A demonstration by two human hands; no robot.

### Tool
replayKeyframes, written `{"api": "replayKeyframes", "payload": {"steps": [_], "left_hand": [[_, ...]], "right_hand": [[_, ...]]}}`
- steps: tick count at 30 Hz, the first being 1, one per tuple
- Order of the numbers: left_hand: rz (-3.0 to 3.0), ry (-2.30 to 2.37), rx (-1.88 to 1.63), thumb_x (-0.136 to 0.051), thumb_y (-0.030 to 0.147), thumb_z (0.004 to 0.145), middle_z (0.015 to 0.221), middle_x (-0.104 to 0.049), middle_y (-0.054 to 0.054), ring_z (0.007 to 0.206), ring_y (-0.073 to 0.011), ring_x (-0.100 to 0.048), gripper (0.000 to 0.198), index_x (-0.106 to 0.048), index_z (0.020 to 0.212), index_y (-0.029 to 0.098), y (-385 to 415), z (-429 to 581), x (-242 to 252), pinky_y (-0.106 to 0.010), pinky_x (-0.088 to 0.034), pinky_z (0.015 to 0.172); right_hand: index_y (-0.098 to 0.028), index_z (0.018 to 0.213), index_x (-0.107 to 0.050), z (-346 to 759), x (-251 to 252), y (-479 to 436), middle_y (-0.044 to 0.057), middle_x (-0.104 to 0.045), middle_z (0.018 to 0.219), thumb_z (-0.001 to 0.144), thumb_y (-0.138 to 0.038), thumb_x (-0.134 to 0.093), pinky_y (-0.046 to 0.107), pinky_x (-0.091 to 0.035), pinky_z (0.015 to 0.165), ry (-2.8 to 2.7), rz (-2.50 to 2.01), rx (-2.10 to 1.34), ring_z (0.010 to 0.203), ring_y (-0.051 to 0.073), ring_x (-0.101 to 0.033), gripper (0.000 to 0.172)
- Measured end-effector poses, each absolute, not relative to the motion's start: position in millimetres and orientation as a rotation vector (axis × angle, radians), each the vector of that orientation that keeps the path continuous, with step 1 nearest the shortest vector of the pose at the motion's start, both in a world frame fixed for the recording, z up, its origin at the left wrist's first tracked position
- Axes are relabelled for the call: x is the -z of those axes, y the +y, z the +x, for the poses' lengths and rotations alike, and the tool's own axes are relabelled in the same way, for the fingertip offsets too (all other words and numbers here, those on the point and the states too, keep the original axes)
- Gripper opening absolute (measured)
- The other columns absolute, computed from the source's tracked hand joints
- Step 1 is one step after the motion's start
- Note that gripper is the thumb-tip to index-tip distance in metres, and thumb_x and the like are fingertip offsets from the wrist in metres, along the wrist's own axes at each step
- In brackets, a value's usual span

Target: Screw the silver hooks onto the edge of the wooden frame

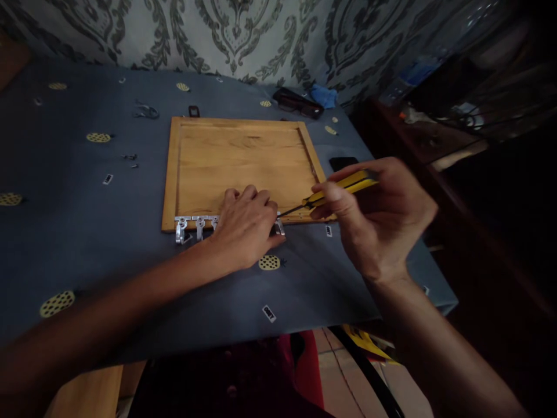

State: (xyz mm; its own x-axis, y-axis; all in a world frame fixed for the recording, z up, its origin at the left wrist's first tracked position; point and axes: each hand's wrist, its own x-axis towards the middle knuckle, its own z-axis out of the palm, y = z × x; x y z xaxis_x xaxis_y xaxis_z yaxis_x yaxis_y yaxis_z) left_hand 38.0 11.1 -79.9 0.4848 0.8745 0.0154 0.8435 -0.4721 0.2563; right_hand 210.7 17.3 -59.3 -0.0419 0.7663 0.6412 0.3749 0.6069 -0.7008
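— That metal hook rail (195, 223) sits on the near edge of the wooden panel (241, 165); stiff, light, slippery, I'd guess, so it's best pinned flat from above.

— Yes, the left hand (246, 226) presses down on it, fingers spread. The right hand (369, 215) is clenched round the yellow screwdriver (337, 188), tip at the rail.

— Loose screws (130, 161) and sunglasses (298, 103) lie well apart on the bench (87, 244); nothing crowds them.

Blue-clothed table (87, 244) bears wooden panel (241, 159), glasses (298, 103), scattered clips (130, 159)
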Motion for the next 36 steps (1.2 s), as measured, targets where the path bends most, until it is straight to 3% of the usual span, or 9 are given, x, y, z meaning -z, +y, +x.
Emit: {"api": "replayKeyframes", "payload": {"steps": [6,16,30,36], "left_hand": [[2.539,1.46,-0.241,-0.07,0.048,0.091,0.113,-0.067,-0.012,0.115,-0.033,-0.055,0.037,-0.069,0.108,0.015,11,37,83,-0.047,-0.04,0.092],[2.533,1.479,-0.248,-0.07,0.048,0.091,0.112,-0.067,-0.012,0.115,-0.0334,-0.055,0.037,-0.07,0.106,0.015,12,39,83,-0.048,-0.04,0.093],[2.537,1.478,-0.259,-0.07,0.047,0.09,0.108,-0.067,-0.012,0.114,-0.0334,-0.056,0.035,-0.071,0.103,0.015,12,39,84,-0.048,-0.04,0.091],[2.536,1.468,-0.254,-0.071,0.047,0.09,0.11,-0.067,-0.012,0.114,-0.0337,-0.056,0.037,-0.071,0.105,0.014,12,38,83,-0.048,-0.04,0.092]], "right_hand": [[-0.021,0.091,-0.067,210,54,15,-0.003,-0.071,0.07,0.089,-0.032,-0.076,0.022,-0.047,0.037,-1.485,-0.869,-0.187,0.047,0.011,-0.065,0.015],[-0.019,0.091,-0.066,219,64,13,-0.001,-0.072,0.078,0.089,-0.026,-0.074,0.02,-0.048,0.043,-1.649,-0.978,-0.186,0.051,0.009,-0.067,0.011],[-0.022,0.09,-0.065,216,66,15,-0.005,-0.068,0.073,0.088,-0.028,-0.076,0.02,-0.051,0.046,-1.688,-1.008,-0.304,0.052,0.009,-0.067,0.013],[-0.025,0.089,-0.067,218,53,17,-0.003,-0.068,0.082,0.084,-0.04,-0.08,0.024,-0.054,0.047,-1.745,-1.056,-0.561,0.057,0.012,-0.067,0.02]]}}
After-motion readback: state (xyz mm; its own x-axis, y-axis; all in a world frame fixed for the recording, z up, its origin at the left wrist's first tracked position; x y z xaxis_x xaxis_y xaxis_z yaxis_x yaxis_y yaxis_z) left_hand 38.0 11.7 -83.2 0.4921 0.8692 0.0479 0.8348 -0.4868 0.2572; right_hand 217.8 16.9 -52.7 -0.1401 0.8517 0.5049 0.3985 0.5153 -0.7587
